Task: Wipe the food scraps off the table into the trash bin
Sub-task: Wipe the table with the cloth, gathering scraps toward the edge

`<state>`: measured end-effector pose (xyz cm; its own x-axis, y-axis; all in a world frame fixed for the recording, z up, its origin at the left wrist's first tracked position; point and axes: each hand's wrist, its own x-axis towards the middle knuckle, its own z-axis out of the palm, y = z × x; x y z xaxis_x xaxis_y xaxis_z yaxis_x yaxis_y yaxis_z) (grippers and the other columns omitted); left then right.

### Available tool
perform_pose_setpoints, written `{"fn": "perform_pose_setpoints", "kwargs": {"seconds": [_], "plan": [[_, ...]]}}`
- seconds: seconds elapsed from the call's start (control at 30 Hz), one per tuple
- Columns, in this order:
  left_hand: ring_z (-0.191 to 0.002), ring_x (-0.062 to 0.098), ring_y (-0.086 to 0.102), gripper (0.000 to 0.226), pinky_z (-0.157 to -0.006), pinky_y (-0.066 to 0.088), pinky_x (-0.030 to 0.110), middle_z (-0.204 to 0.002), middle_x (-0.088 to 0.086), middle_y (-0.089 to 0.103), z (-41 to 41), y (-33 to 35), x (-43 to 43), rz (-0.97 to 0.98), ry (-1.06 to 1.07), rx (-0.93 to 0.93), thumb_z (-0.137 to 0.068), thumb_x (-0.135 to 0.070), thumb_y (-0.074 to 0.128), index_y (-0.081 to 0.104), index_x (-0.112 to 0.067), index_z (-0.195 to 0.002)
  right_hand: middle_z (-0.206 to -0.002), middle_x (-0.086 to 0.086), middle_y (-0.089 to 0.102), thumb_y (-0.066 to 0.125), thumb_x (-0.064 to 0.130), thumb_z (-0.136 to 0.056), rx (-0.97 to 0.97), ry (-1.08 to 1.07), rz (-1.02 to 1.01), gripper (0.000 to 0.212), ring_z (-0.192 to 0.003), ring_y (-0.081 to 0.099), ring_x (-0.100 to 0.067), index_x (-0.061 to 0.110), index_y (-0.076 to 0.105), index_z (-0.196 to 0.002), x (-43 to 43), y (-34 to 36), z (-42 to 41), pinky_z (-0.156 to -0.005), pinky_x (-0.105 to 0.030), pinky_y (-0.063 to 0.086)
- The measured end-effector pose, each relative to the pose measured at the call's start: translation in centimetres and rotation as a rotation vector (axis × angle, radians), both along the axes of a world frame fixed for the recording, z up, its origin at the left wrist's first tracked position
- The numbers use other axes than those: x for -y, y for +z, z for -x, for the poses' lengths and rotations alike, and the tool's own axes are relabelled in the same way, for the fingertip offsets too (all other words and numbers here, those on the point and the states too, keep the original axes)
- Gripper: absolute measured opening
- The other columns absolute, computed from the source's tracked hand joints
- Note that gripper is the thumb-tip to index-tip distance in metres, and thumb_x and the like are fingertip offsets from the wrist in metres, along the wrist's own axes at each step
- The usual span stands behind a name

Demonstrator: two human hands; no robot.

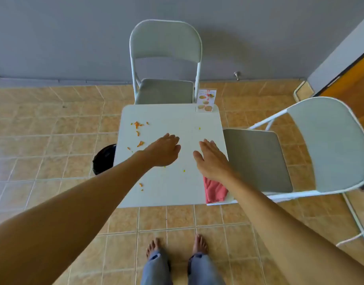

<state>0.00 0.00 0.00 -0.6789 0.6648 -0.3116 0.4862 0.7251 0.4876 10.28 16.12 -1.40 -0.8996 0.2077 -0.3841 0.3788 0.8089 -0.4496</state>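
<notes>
Both hands hover over the white tabletop (pixel 170 182) with nothing in either grip. The left hand (pixel 163 152) is loosely curled, fingers apart; the right hand (pixel 213 161) is flat and spread.

The red cloth (pixel 215 191) lies at the tabletop's near right corner, at about 6 o'clock from the right hand and partly under its wrist. So the right hand is clearly the nearer one, and it would have to draw back toward the body to take the cloth.

The orange food scraps (pixel 138 132) run in a loose line along the left edge, from 10 to 7 o'clock of the left hand, with a few yellow bits (pixel 184 170) near the middle. The black trash bin (pixel 103 159) sits on the floor just off that left edge (at 9 o'clock), so the sweep likely goes leftward.

Most of the bin is hidden behind the tabletop. How far the cloth hangs over the edge is unclear.
</notes>
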Motion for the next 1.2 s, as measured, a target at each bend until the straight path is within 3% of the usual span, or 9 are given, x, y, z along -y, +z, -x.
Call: {"fn": "perform_pose_setpoints", "kwargs": {"seconds": [0.13, 0.3, 0.4, 0.53, 0.7, 0.8, 0.9, 1.07, 1.2], "plan": [[-0.125, 0.033, 0.044, 0.031, -0.098, 0.033, 0.036, -0.117, 0.017, 0.053, -3.5, -9.0, 1.0, 0.107, 0.026, 0.146, -0.103, -0.018, 0.030, 0.049, 0.003, -0.114, -0.171, -0.003, 0.004, 0.027, 0.045, -0.108, 0.195, -0.023, 0.017, 0.061, -0.158, -0.001, -0.021, 0.015, 0.016, -0.160, -0.1, -8.2, -4.5, -0.128, -0.048, 0.009], [-0.132, 0.031, 0.042, 0.037, -0.110, 0.034, 0.043, -0.129, 0.019, 0.053, -6.8, -19.2, 0.9, 0.113, 0.083, 0.295, -0.104, -0.018, 0.029, 0.050, 0.004, -0.125, -0.170, 0.000, 0.006, 0.036, 0.044, -0.106, 0.183, -0.055, 0.039, 0.066, -0.157, 0.002, -0.017, 0.018, 0.011, -0.161, -2.0, -16.9, -7.8, -0.129, -0.043, 0.012], [-0.151, 0.026, 0.015, 0.048, -0.121, 0.021, 0.044, -0.159, 0.013, 0.029, -8.2, -23.6, 0.6, 0.085, 0.167, 0.212, -0.105, -0.022, 0.029, 0.034, -0.002, -0.148, -0.170, -0.002, 0.011, 0.032, 0.040, -0.108, 0.173, -0.079, -0.029, 0.059, -0.157, 0.004, -0.016, 0.015, 0.019, -0.160, -4.3, -20.9, -8.5, -0.128, -0.039, 0.013], [-0.152, 0.021, -0.012, 0.057, -0.123, -0.001, 0.048, -0.166, 0.006, 0.000, -8.2, -28.6, 0.0, 0.128, 0.263, 0.017, -0.106, -0.031, 0.022, 0.009, -0.009, -0.158, -0.168, -0.003, 0.018, 0.031, 0.026, -0.110, 0.112, -0.055, -0.129, 0.051, -0.157, 0.008, -0.014, 0.009, 0.025, -0.158, -6.9, -25.2, -7.5, -0.128, -0.032, 0.011], [-0.152, 0.022, -0.010, 0.063, -0.122, 0.002, 0.053, -0.166, 0.005, -0.004, -9.4, -33.9, -0.9, 0.111, 0.356, -0.108, -0.103, -0.034, 0.023, 0.004, -0.009, -0.157, -0.167, -0.007, 0.019, 0.041, 0.035, -0.107, -0.065, 0.069, -0.231, 0.058, -0.156, 0.012, -0.019, 0.006, 0.028, -0.156, -7.2, -30.6, -7.3, -0.128, -0.039, 0.014], [-0.153, 0.021, -0.005, 0.062, -0.122, 0.003, 0.052, -0.166, 0.004, 0.001, -10.1, -35.4, -1.2, 0.107, 0.408, -0.182, -0.102, -0.035, 0.024, 0.009, -0.011, -0.158, -0.160, -0.010, 0.037, 0.048, 0.044, -0.100, -0.291, 0.380, -0.239, 0.062, -0.152, 0.029, -0.024, 0.007, 0.043, -0.150, -7.5, -32.3, -5.5, -0.125, -0.044, 0.023], [-0.153, 0.021, 0.001, 0.062, -0.122, 0.006, 0.052, -0.166, 0.004, 0.007, -10.1, -35.7, -1.3, 0.093, 0.433, -0.242, -0.102, -0.035, 0.029, 0.016, -0.011, -0.157, -0.163, -0.009, 0.032, 0.046, 0.046, -0.098, -0.342, 0.612, -0.340, 0.066, -0.154, 0.025, -0.028, 0.012, 0.038, -0.154, -9.0, -33.3, -2.2, -0.123, -0.054, 0.025], [-0.153, 0.020, 0.001, 0.062, -0.122, 0.006, 0.051, -0.166, 0.003, 0.007, -10.3, -35.8, -1.4, 0.101, 0.454, -0.257, -0.102, -0.036, 0.030, 0.017, -0.012, -0.157, -0.168, -0.012, 0.018, 0.032, 0.051, -0.098, -0.206, 0.018, -0.499, 0.069, -0.155, 0.014, -0.036, 0.019, 0.026, -0.159, -6.0, -34.1, 0.6, -0.121, -0.064, 0.014], [-0.153, 0.019, -0.001, 0.061, -0.122, 0.005, 0.051, -0.166, 0.003, 0.006, -10.3, -35.8, -1.3, 0.101, 0.453, -0.256, -0.103, -0.038, 0.026, 0.016, -0.012, -0.157, -0.169, -0.006, 0.017, 0.037, 0.056, -0.099, -0.305, 0.527, -0.414, 0.063, -0.156, 0.012, -0.033, 0.033, 0.027, -0.158, -5.5, -34.0, -0.7, -0.124, -0.058, 0.013]]}}
